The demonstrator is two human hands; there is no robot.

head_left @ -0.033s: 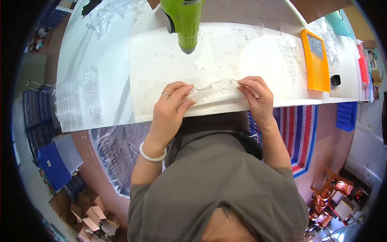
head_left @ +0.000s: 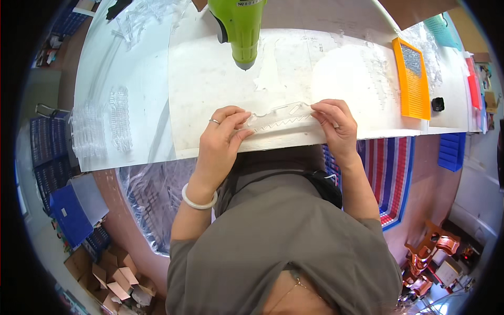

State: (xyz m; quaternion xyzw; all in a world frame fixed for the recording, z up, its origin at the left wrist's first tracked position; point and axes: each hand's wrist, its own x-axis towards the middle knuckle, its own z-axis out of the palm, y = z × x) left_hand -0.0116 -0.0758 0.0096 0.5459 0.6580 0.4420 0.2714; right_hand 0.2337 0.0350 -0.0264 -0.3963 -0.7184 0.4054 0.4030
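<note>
A clear plastic strip (head_left: 281, 115) with a zigzag lower edge and a slot near its right end is stretched between my two hands, just above the table's near edge. My left hand (head_left: 224, 131), with a ring and a white bangle, pinches its left end between thumb and fingers. At the right end, my right hand (head_left: 335, 123) grips it with thumb and fingertips. Beyond the strip a green power screwdriver (head_left: 244, 39) hangs tip down, apart from both hands.
Stacks of clear plastic pieces (head_left: 121, 119) lie at the left on the white table (head_left: 210, 79). More clear pieces (head_left: 142, 23) are heaped far left. An orange tray (head_left: 415, 94) with small metal parts and a small black object (head_left: 437, 104) are at the right.
</note>
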